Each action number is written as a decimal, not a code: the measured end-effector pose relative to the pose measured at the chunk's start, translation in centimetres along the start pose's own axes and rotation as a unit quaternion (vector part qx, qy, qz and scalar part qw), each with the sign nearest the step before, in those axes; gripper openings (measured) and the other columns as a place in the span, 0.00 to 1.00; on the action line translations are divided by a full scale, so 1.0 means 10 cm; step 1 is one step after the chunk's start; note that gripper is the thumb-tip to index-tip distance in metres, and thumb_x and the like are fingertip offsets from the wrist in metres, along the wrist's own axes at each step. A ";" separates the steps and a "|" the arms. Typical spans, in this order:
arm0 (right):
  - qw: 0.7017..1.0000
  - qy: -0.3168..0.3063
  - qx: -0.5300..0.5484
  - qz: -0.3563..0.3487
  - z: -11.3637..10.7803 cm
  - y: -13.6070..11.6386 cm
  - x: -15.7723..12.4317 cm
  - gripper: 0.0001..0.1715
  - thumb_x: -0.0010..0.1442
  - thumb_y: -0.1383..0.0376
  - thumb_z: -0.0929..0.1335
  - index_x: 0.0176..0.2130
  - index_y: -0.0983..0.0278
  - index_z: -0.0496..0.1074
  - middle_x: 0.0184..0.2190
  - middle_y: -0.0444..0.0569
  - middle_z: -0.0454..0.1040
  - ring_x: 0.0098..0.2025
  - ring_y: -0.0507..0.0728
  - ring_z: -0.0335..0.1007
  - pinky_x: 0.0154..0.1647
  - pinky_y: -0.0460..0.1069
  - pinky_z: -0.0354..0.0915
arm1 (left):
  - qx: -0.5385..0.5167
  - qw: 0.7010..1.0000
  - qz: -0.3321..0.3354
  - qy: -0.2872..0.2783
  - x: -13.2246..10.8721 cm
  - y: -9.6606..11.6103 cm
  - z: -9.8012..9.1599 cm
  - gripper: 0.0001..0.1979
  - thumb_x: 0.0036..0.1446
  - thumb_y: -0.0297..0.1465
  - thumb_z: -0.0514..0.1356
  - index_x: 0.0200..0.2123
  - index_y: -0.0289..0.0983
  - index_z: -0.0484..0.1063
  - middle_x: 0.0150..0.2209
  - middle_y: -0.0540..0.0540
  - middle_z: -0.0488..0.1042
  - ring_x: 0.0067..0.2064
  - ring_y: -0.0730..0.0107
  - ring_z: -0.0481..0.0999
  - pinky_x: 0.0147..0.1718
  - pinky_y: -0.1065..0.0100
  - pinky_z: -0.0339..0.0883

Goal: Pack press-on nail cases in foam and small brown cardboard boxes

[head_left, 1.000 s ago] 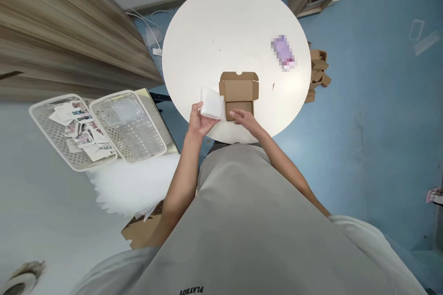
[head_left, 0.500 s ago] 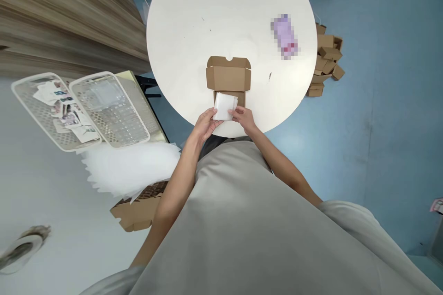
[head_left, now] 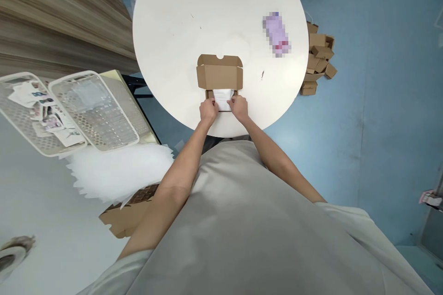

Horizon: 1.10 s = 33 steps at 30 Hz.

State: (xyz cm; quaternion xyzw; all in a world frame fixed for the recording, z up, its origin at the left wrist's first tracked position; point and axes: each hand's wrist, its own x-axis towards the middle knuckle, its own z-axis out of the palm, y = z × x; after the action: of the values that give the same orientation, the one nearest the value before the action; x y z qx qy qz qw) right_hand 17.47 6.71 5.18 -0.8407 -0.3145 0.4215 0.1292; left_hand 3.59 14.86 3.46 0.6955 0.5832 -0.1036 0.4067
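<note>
At the far left, a white perforated plastic basket of printed cards (head_left: pixel 20 120) stands beside a second white perforated basket of clear plastic packets (head_left: pixel 86 129). Below them lie a fan of white translucent sheets with a jagged edge (head_left: pixel 117 168) and, lower, a brown cardboard carton (head_left: pixel 124 222). Right of these is a round white table (head_left: pixel 173 64). Over its near edge, the person's left hand (head_left: pixel 209 111) is curled, fingertips at the left side of a flat, squarish white packet (head_left: pixel 222 99); whether it pinches or merely presses cannot be told. The packet lies in the tray of a shallow brown cardboard box (head_left: pixel 219 77), its edges roughly parallel to the tray's; being nearly square, it shows no clear long axis. The box's long axis runs left to right, and its open lid points away from the person, notched flap farthest. The right hand (head_left: pixel 239 107) is likewise curled at the packet's right edge, its grip equally uncertain. Farther right, a pixelated purple oblong object (head_left: pixel 276 32) slants on the table; beyond, small brown cardboard boxes (head_left: pixel 321 52) are heaped on the blue floor (head_left: pixel 346 124).
</note>
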 end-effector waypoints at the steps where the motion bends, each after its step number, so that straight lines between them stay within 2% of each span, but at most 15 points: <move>1: 1.000 -0.005 -0.003 0.003 0.03 0.00 0.02 0.16 0.75 0.63 0.69 0.32 0.60 0.72 0.37 0.54 0.81 0.44 0.63 0.78 0.53 0.54 0.71 | 0.011 1.000 0.002 -0.003 0.01 0.00 0.02 0.09 0.63 0.27 0.61 0.39 0.40 0.83 0.42 0.36 0.85 0.54 0.40 0.83 0.58 0.49 0.73; 6: 0.999 0.002 -0.026 0.024 0.20 0.02 0.12 0.06 0.74 0.66 0.70 0.43 0.65 0.78 0.45 0.62 0.83 0.53 0.69 0.81 0.59 0.60 0.73 | 0.023 1.000 0.006 -0.008 0.06 0.01 0.08 0.10 0.66 0.30 0.60 0.37 0.37 0.82 0.44 0.28 0.84 0.56 0.33 0.81 0.61 0.41 0.69; 10: 0.999 0.007 -0.039 0.003 0.22 0.06 0.15 0.06 0.73 0.64 0.71 0.46 0.65 0.79 0.44 0.63 0.83 0.53 0.70 0.81 0.58 0.61 0.75 | 0.004 1.000 0.026 -0.005 -0.01 0.01 0.03 0.09 0.66 0.32 0.60 0.39 0.38 0.82 0.47 0.30 0.84 0.57 0.35 0.81 0.61 0.42 0.70; 12: 0.999 0.012 -0.039 -0.009 0.14 0.11 0.12 0.09 0.73 0.60 0.72 0.43 0.64 0.80 0.41 0.62 0.83 0.51 0.70 0.81 0.56 0.61 0.76 | -0.007 0.999 0.032 0.025 -0.03 -0.03 -0.06 0.09 0.68 0.32 0.59 0.43 0.39 0.81 0.49 0.32 0.83 0.57 0.39 0.81 0.62 0.44 0.70; 14: 0.999 0.026 -0.025 -0.005 -0.01 0.20 0.07 0.14 0.75 0.56 0.70 0.41 0.63 0.79 0.39 0.61 0.83 0.49 0.70 0.81 0.56 0.61 0.75 | -0.032 0.996 0.027 0.085 0.00 -0.09 -0.18 0.11 0.70 0.34 0.60 0.50 0.39 0.78 0.53 0.34 0.82 0.59 0.44 0.80 0.64 0.47 0.70; 17: 0.996 0.084 0.018 0.019 -0.26 0.35 0.05 0.19 0.77 0.52 0.67 0.47 0.64 0.79 0.45 0.61 0.85 0.53 0.69 0.81 0.59 0.61 0.74 | -0.099 0.984 0.019 0.147 0.21 -0.17 -0.37 0.20 0.70 0.35 0.64 0.62 0.38 0.72 0.64 0.34 0.75 0.63 0.48 0.78 0.67 0.50 0.69; 20: 0.992 0.106 0.074 0.012 -0.43 0.43 0.18 0.23 0.75 0.54 0.70 0.59 0.67 0.76 0.55 0.63 0.84 0.58 0.67 0.81 0.63 0.61 0.73 | -0.165 0.980 0.021 0.111 0.47 -0.18 -0.50 0.28 0.65 0.33 0.68 0.66 0.36 0.70 0.67 0.32 0.75 0.65 0.48 0.78 0.67 0.51 0.69; 23: 0.986 0.076 0.146 -0.020 -0.47 0.41 0.35 0.26 0.73 0.56 0.71 0.62 0.69 0.75 0.62 0.64 0.82 0.60 0.66 0.82 0.66 0.60 0.73 | -0.194 0.979 0.051 0.043 0.58 -0.15 -0.56 0.24 0.64 0.32 0.67 0.62 0.34 0.75 0.62 0.34 0.80 0.61 0.49 0.80 0.65 0.51 0.72; 25: 0.979 0.056 0.191 -0.052 -0.44 0.39 0.40 0.24 0.73 0.56 0.71 0.61 0.67 0.77 0.62 0.62 0.83 0.60 0.65 0.82 0.67 0.59 0.74 | -0.200 0.976 0.078 0.023 0.53 -0.13 -0.57 0.21 0.64 0.31 0.65 0.60 0.34 0.76 0.61 0.35 0.82 0.59 0.52 0.82 0.64 0.53 0.73; 28: 0.969 0.051 0.224 -0.094 -0.37 0.38 0.33 0.25 0.73 0.50 0.71 0.59 0.64 0.79 0.60 0.59 0.84 0.58 0.65 0.84 0.68 0.61 0.75 | -0.198 0.975 0.095 0.034 0.35 -0.15 -0.54 0.19 0.66 0.32 0.64 0.58 0.35 0.77 0.62 0.34 0.81 0.58 0.53 0.84 0.62 0.55 0.75; 30: 0.967 0.055 0.225 -0.110 -0.32 0.40 0.23 0.30 0.73 0.45 0.71 0.61 0.62 0.78 0.61 0.59 0.83 0.58 0.66 0.83 0.67 0.63 0.75 | -0.194 0.975 0.093 0.045 0.23 -0.19 -0.51 0.16 0.67 0.32 0.63 0.57 0.36 0.76 0.59 0.34 0.82 0.57 0.52 0.84 0.61 0.55 0.76; 33: 0.966 0.054 0.218 -0.132 -0.26 0.46 0.13 0.39 0.73 0.40 0.70 0.70 0.60 0.71 0.62 0.60 0.81 0.57 0.66 0.82 0.65 0.63 0.77 | -0.199 0.974 0.094 0.051 0.13 -0.28 -0.45 0.15 0.69 0.35 0.65 0.55 0.37 0.75 0.55 0.36 0.83 0.56 0.52 0.84 0.58 0.55 0.78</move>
State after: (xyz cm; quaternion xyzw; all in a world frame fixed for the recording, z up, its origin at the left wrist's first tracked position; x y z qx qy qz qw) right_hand 22.03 4.15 3.80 -0.7649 -0.3155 0.4132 0.3804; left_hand -0.01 18.85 4.33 0.6567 0.5441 0.0891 0.5146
